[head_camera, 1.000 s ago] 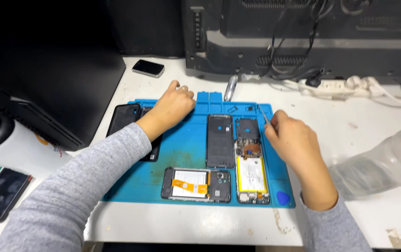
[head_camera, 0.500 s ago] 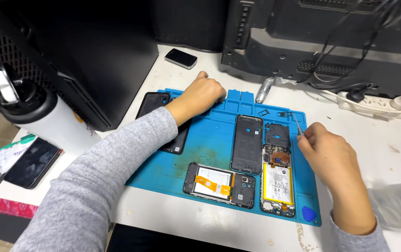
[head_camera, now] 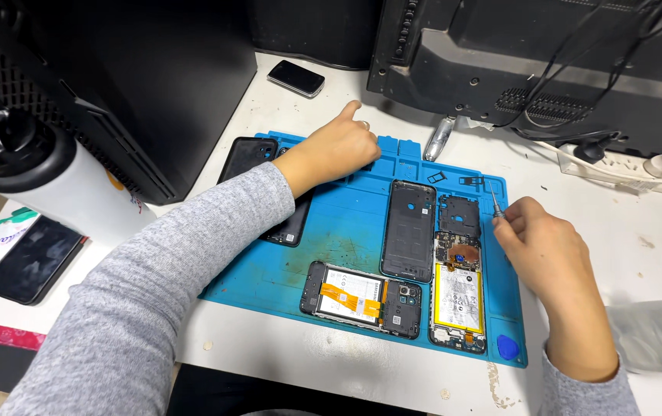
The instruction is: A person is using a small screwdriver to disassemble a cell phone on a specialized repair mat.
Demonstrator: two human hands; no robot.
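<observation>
The right hand (head_camera: 548, 262) has its fingertips pinched together on a slim metal screwdriver (head_camera: 495, 202) at the right edge of the blue mat (head_camera: 346, 231), the tip pointing toward the mat's far right corner, just beside a small inner phone frame (head_camera: 458, 214) and the opened phone with a white battery (head_camera: 458, 293) below it. The left hand (head_camera: 337, 146) rests near the mat's far edge with fingers curled and the index finger stretched out toward the table's back, holding nothing I can make out, just beside two black back covers (head_camera: 248, 158) at the mat's left edge; a dark phone shell (head_camera: 409, 229) lies mid-mat and a second opened phone (head_camera: 362, 289) along the near edge
</observation>
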